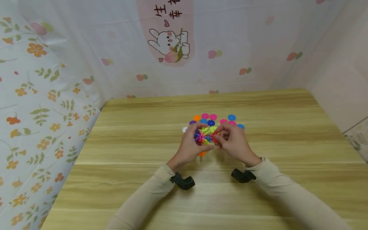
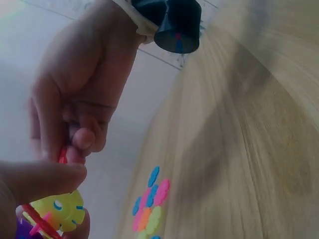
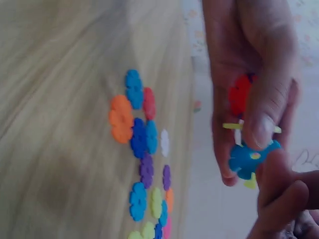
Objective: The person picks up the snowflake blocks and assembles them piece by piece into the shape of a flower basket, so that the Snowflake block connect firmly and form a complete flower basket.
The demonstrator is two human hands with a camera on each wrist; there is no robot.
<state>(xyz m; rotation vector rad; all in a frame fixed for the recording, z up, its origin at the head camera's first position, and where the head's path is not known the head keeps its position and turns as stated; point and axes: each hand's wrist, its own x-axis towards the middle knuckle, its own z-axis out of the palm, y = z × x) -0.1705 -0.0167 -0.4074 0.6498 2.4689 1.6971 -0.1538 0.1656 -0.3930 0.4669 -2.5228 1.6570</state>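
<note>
Flower-disc cluster point(image 1: 202, 137) sits mid-frame, held in the curled left hand point(image 1: 188, 143) — a light, steady brace should suit it. Just right, the right hand point(image 1: 236, 143) pinches a red disc point(image 1: 214, 137); lining slots up squarely before pushing should spare a bend. Leftward, bare desk point(image 1: 123, 143) gives room; loose discs point(image 1: 211, 123) crowd just above — the right edge lies well apart.

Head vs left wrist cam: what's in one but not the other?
Head only: the rabbit print and orange flower prints. Left wrist only: the round hole in the held yellow flower disc. Both: left hand holding the disc cluster, right hand pinching a red flower disc, loose flower discs, wooden tabletop.
</note>
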